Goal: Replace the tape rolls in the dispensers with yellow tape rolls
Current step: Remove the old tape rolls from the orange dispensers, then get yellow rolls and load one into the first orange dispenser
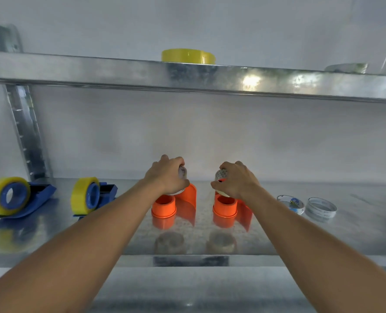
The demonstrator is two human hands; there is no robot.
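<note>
We lift clear rolls off both orange dispensers: left hand grips one roll, right hand grips the other. Next, we judge, come the yellow rolls from the upper shelf's front edge.

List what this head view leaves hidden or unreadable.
- Clear rolls: the left hand and right hand cover most of each.
- Yellow rolls on the upper shelf: its edge hides their bases; number unclear.
- Pale object, upper right: blurred.
- Labels on the loose clear rolls: too small.

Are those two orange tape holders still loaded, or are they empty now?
Empty: both orange dispensers' hubs stand bare. The left hand and right hand each hold a clear roll just above.
</note>
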